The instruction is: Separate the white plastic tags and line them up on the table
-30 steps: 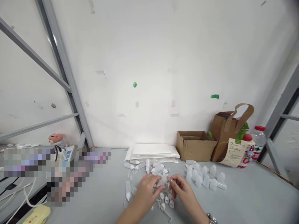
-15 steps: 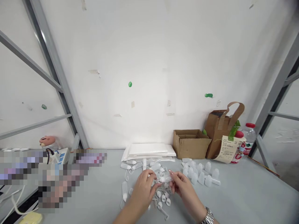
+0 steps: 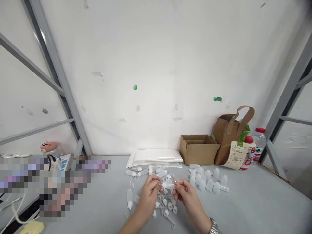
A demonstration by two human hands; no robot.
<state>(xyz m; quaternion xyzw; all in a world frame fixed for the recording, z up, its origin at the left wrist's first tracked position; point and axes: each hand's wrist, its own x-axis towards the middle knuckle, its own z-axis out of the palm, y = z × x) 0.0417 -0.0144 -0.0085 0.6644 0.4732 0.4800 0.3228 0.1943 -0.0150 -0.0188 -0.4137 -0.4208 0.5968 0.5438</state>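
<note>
A small translucent plastic tube (image 3: 168, 185) lies sideways between my two hands, above a heap of white parts. My right hand (image 3: 186, 193) pinches its right end. Closed at the tube's left end, my left hand (image 3: 151, 191) has its fingertips on what looks like a white cap, mostly hidden by the fingers. Under and in front of the hands are white caps with looped straps (image 3: 170, 205). Capped tubes with straps lie to the left, one tube (image 3: 129, 196) pointing toward me. Several frosted, rounded pieces (image 3: 209, 185) are grouped right of my right hand.
Flat white packets (image 3: 156, 156) are stacked against the wall. Beside them stand an open cardboard box (image 3: 200, 154), a brown paper bag (image 3: 223, 136) and a red-capped bottle (image 3: 259, 143). A power strip (image 3: 63, 164) and cables are at the left edge, near blurred-out items.
The tube has shifted slightly left and up, and turned more level. My left hand has closed around its left end, with the thumb now up by the fingers.
</note>
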